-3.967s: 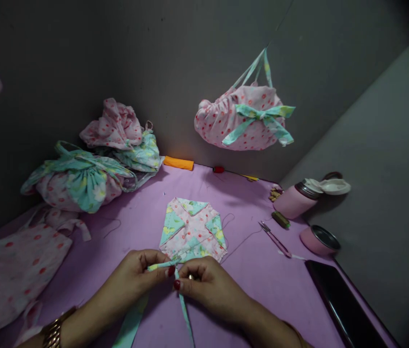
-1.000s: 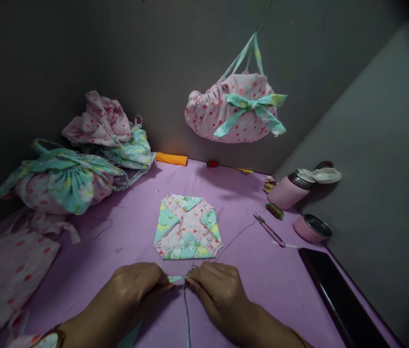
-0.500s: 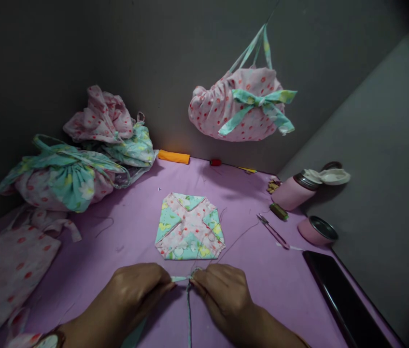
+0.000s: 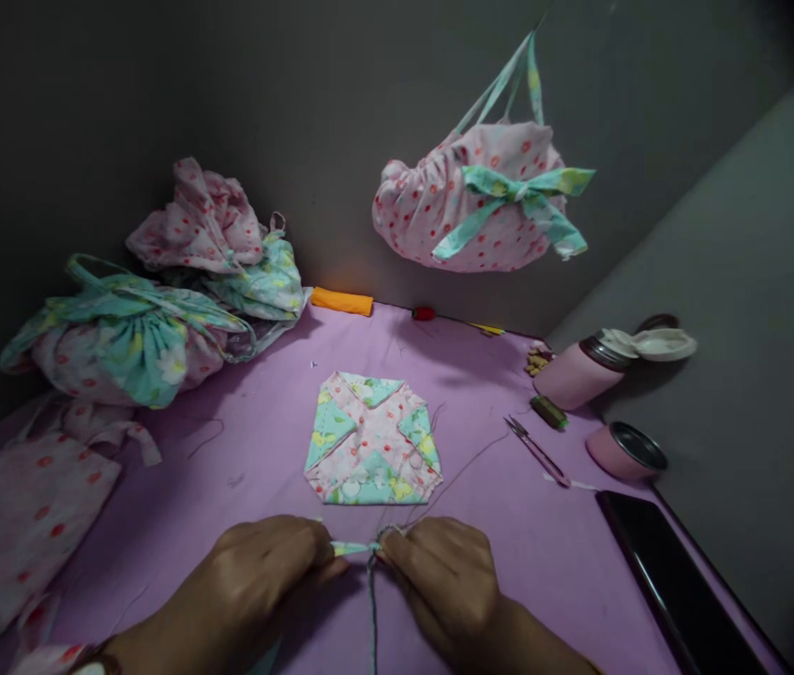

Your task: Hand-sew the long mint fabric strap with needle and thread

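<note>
Between my two hands a narrow strip of green floral fabric is held taut. My left hand pinches its left part. At its right end, the fingertips of my right hand close on the spot where the strip meets a grey-green cord, which hangs down toward the bottom edge. A small loop of the cord shows above my right fingers. Just beyond my hands lies a folded fabric square, pink dotted with green floral corners, with loose thread on its right side.
Fabric bags are piled at left, above a pink dotted cloth. A pink bag hangs on the wall. At right are thread snips, a green spool, a pink flask, its cup and a black phone.
The view has shifted slightly, so most things appear a little farther right. Both hands keep their pinch on the strip and cord, with barely any other movement.
</note>
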The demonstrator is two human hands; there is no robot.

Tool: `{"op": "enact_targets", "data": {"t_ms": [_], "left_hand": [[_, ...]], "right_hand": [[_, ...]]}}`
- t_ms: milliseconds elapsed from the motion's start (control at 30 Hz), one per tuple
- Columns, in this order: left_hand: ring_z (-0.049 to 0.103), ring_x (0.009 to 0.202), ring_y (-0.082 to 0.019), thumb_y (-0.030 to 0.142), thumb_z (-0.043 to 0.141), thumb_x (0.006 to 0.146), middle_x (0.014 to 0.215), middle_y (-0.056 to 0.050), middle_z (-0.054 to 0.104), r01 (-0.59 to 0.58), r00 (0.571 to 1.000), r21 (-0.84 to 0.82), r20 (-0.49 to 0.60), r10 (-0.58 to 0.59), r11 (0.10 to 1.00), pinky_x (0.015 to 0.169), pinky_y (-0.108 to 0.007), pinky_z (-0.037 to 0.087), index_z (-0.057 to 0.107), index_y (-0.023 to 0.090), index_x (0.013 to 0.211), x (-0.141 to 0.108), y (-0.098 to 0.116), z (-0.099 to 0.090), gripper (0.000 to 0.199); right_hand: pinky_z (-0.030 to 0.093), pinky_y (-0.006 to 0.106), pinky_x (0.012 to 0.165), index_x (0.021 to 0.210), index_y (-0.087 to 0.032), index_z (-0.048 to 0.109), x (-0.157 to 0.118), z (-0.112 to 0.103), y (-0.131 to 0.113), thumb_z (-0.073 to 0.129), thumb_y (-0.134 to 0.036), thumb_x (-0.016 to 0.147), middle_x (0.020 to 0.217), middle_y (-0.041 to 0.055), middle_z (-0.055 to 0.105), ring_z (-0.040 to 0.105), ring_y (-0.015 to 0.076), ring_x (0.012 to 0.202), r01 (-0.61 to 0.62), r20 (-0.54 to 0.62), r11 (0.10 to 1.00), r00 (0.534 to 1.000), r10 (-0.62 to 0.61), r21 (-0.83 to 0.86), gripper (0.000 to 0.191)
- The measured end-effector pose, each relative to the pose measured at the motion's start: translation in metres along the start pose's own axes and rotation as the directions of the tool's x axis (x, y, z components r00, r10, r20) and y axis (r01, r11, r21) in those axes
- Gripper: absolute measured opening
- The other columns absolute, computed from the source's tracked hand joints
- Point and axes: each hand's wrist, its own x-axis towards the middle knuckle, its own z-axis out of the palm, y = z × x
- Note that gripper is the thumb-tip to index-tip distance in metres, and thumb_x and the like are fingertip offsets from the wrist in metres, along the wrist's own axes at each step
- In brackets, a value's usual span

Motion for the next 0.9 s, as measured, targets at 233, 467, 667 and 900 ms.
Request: {"op": "enact_targets", "data": {"t_ms": [233, 467, 667, 900], "left_hand": [[0.059, 0.051, -0.012, 0.026, 0.049, 0.088, 0.061, 0.003, 0.063, 0.152, 0.983, -0.150, 0.128, -0.133, 0.977, 0.048, -0.019, 0.045, 0.058, 0.021, 0.082, 0.001, 0.000, 0.001, 0.012], [0.067, 0.071, -0.016, 0.023, 0.052, 0.085, 0.082, -0.002, 0.073, 0.296, 0.932, -0.276, 0.291, -0.214, 0.914, 0.065, -0.024, 0.052, 0.067, 0.024, 0.096, 0.015, 0.007, -0.005, 0.018], [0.066, 0.063, -0.015, 0.022, 0.053, 0.083, 0.071, -0.001, 0.072, 0.423, 0.895, -0.395, 0.322, -0.308, 0.815, 0.059, -0.022, 0.051, 0.069, 0.020, 0.077, 0.016, 0.007, -0.004, 0.017], [0.065, 0.063, -0.016, 0.021, 0.054, 0.081, 0.070, -0.002, 0.071, 0.424, 0.898, -0.364, 0.289, -0.332, 0.829, 0.059, -0.025, 0.051, 0.068, 0.019, 0.075, 0.014, 0.005, -0.001, 0.015]], "right_hand": [[0.027, 0.027, 0.045, 0.085, -0.014, 0.054, 0.001, 0.000, -0.001, 0.044, -0.005, 0.082, 0.050, -0.0005, 0.049, 0.041, 0.0120, 0.047, 0.017, -0.008, 0.999, 1.000, -0.017, -0.027, 0.015], [0.028, 0.027, 0.044, 0.085, -0.015, 0.055, 0.001, 0.001, 0.000, 0.042, -0.006, 0.084, 0.050, -0.0014, 0.049, 0.042, 0.0115, 0.046, 0.027, -0.010, 0.999, 1.000, -0.028, -0.043, 0.015], [0.027, 0.027, 0.045, 0.086, -0.015, 0.055, -0.002, 0.002, 0.000, 0.042, -0.005, 0.082, 0.052, -0.0012, 0.049, 0.042, 0.0113, 0.047, 0.017, 0.006, 0.999, 1.000, -0.017, -0.042, 0.016], [0.028, 0.026, 0.046, 0.078, -0.015, 0.055, 0.000, 0.002, -0.001, 0.039, -0.006, 0.084, 0.050, -0.0009, 0.048, 0.042, 0.0116, 0.046, -0.003, 0.041, 0.999, 0.999, 0.005, -0.055, 0.019]]}}
